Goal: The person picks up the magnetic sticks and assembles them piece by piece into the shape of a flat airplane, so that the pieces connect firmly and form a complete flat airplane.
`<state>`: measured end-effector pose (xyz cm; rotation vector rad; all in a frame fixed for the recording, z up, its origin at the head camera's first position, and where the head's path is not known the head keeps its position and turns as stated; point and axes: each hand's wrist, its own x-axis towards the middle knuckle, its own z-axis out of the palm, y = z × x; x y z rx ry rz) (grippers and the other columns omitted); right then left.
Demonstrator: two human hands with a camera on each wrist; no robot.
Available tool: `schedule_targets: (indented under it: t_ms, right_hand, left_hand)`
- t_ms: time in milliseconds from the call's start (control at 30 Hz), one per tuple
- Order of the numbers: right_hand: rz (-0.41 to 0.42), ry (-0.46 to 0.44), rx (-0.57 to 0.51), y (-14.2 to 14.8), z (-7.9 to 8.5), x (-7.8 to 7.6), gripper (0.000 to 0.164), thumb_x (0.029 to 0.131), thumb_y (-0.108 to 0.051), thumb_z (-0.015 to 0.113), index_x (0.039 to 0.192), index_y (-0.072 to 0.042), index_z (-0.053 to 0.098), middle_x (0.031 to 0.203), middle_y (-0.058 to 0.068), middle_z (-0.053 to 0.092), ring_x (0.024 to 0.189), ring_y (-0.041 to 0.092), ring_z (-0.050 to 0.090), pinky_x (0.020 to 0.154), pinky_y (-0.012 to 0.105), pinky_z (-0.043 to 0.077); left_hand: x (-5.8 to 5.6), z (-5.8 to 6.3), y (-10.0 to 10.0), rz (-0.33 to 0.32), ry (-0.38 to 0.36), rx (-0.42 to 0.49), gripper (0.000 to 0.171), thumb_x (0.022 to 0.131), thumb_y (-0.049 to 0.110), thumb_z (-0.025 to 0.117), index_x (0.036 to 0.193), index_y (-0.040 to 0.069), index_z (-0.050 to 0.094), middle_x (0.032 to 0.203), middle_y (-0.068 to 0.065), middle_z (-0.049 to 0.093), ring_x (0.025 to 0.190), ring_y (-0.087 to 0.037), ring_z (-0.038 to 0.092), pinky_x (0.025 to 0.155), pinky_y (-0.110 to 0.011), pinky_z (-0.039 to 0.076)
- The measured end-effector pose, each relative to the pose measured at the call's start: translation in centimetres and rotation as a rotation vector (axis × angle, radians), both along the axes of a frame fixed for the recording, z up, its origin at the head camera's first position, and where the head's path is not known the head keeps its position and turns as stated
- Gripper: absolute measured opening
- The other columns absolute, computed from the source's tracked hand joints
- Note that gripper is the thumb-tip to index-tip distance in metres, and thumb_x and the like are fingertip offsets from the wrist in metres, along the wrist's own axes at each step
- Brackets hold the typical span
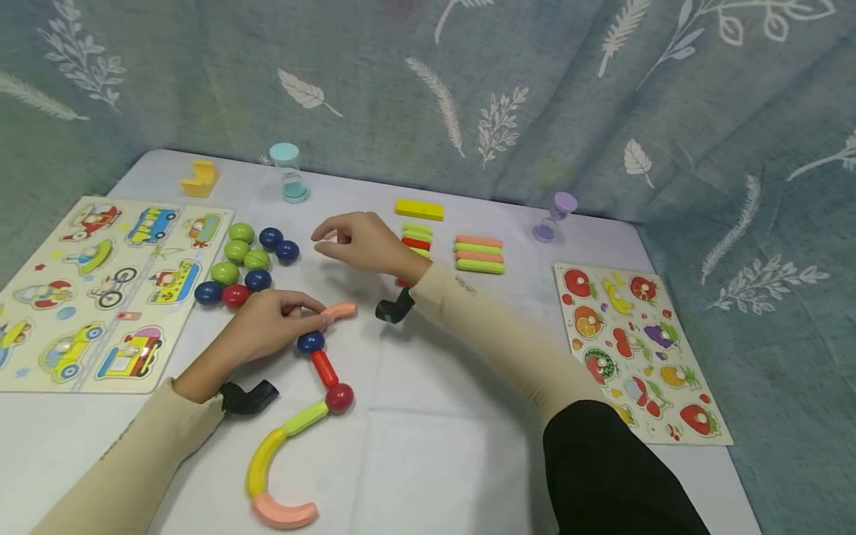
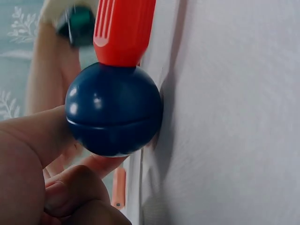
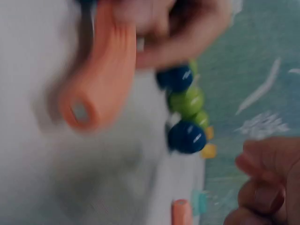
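My left hand (image 1: 270,323) pinches the near end of an orange curved stick (image 1: 342,310), right by a blue ball (image 2: 112,108). The stick's free end, with a metal disc in it, shows in the right wrist view. From the blue ball a chain runs toward me: a red stick (image 1: 325,368), a red ball (image 1: 339,398), a green stick (image 1: 305,418), a yellow curved stick (image 1: 264,462) and another orange curved stick (image 1: 285,512). My right hand (image 1: 364,241) hovers farther back, fingers loosely bent and holding nothing.
Green, blue and red balls (image 1: 235,297) cluster at left beside a vehicle puzzle board (image 1: 80,253). Orange and green sticks (image 1: 479,255) and a yellow block (image 1: 419,209) lie at back. A teal hourglass (image 1: 289,172), a purple hourglass (image 1: 554,217) and a fruit puzzle board (image 1: 635,312) surround them.
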<state>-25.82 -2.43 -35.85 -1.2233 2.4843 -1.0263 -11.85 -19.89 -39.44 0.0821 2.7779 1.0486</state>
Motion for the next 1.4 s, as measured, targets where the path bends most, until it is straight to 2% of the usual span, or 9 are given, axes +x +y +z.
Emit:
schedule_targets:
  t_ms: [167, 300, 500, 667, 800, 900, 1000, 1133, 1400]
  right_hand:
    - [0.085, 0.004, 0.128, -1.9, -1.0, -2.6, 0.028, 0.087, -0.038, 0.065, 0.112, -0.024, 0.067, 0.066, 0.002, 0.054, 0.059, 0.012, 0.043, 0.058, 0.022, 0.033]
    - [0.074, -0.001, 0.195, -3.1, -1.1, -3.2, 0.035, 0.084, -0.044, 0.067, 0.113, -0.025, 0.066, 0.072, -0.003, 0.06, 0.062, 0.01, 0.048, 0.058, 0.022, 0.036]
    - [-0.04, -0.036, 0.279, -4.6, -0.7, -3.0, 0.041, 0.076, -0.052, 0.071, 0.106, -0.023, 0.069, 0.085, -0.011, 0.065, 0.072, 0.008, 0.054, 0.064, 0.022, 0.042]
    - [-0.075, -0.004, 0.36, -4.8, -1.0, -2.4, 0.038, 0.075, -0.053, 0.071, 0.103, -0.027, 0.069, 0.089, -0.014, 0.062, 0.077, 0.007, 0.053, 0.067, 0.03, 0.042]
    - [-0.068, 0.026, 0.329, -3.0, -0.3, -2.0, 0.04, 0.078, -0.051, 0.07, 0.107, -0.024, 0.068, 0.085, -0.011, 0.063, 0.073, 0.007, 0.054, 0.065, 0.026, 0.042]
    - [-0.077, 0.017, 0.25, -0.4, 0.8, -1.8, 0.044, 0.078, -0.052, 0.069, 0.11, -0.022, 0.067, 0.088, -0.011, 0.063, 0.076, 0.006, 0.054, 0.065, 0.022, 0.042]
    - [-0.126, 0.0, 0.155, 3.1, 1.8, -0.9, 0.043, 0.078, -0.055, 0.067, 0.109, -0.024, 0.067, 0.077, -0.005, 0.059, 0.067, 0.01, 0.051, 0.058, 0.024, 0.039]
    - [-0.204, -0.008, 0.03, 7.9, 1.8, 1.6, 0.041, 0.077, -0.056, 0.067, 0.105, -0.027, 0.067, 0.058, 0.004, 0.046, 0.049, 0.019, 0.042, 0.045, 0.029, 0.029]
    - [-0.286, -0.085, -0.082, 13.8, -2.5, 7.5, 0.034, 0.078, -0.053, 0.069, 0.104, -0.03, 0.068, 0.054, 0.0, 0.043, 0.044, 0.015, 0.039, 0.041, 0.029, 0.026]
  left_hand:
    - [-0.2, -0.4, 0.5, -0.025, 0.003, 0.03, 0.043, 0.075, 0.061, 0.066, 0.101, 0.026, 0.07, 0.062, -0.005, 0.048, 0.062, -0.022, 0.046, 0.05, -0.029, 0.031]
    - [-0.3, -0.3, 0.8, -0.042, 0.017, 0.042, 0.041, 0.076, 0.059, 0.067, 0.101, 0.027, 0.07, 0.061, -0.004, 0.048, 0.061, -0.023, 0.046, 0.05, -0.029, 0.032]
    - [-0.4, -0.5, 1.0, -0.052, 0.026, 0.061, 0.038, 0.076, 0.059, 0.067, 0.1, 0.029, 0.069, 0.06, -0.004, 0.047, 0.058, -0.022, 0.046, 0.049, -0.029, 0.031]
    - [-0.4, -0.9, 1.1, -0.047, 0.019, 0.055, 0.037, 0.076, 0.058, 0.067, 0.098, 0.029, 0.07, 0.06, -0.004, 0.047, 0.06, -0.022, 0.046, 0.05, -0.03, 0.031]
    - [-0.6, -0.8, 1.4, -0.041, 0.023, 0.05, 0.036, 0.076, 0.058, 0.067, 0.097, 0.028, 0.071, 0.059, -0.003, 0.047, 0.059, -0.022, 0.046, 0.049, -0.029, 0.03]
    - [-1.1, -0.6, 1.5, -0.039, 0.02, 0.046, 0.038, 0.076, 0.058, 0.068, 0.097, 0.026, 0.071, 0.06, -0.004, 0.048, 0.057, -0.022, 0.046, 0.048, -0.029, 0.03]
    - [-1.7, -0.4, 1.6, -0.047, 0.011, 0.044, 0.04, 0.077, 0.057, 0.067, 0.099, 0.025, 0.071, 0.06, -0.004, 0.047, 0.057, -0.022, 0.046, 0.047, -0.029, 0.03]
    - [-2.8, -0.2, 1.8, -0.071, 0.003, 0.043, 0.039, 0.078, 0.057, 0.066, 0.1, 0.024, 0.071, 0.06, -0.004, 0.047, 0.056, -0.022, 0.045, 0.047, -0.029, 0.029]
    - [-5.3, -0.2, 2.8, -0.16, -0.024, 0.058, 0.038, 0.079, 0.056, 0.066, 0.1, 0.025, 0.07, 0.061, -0.004, 0.048, 0.056, -0.022, 0.044, 0.049, -0.029, 0.029]
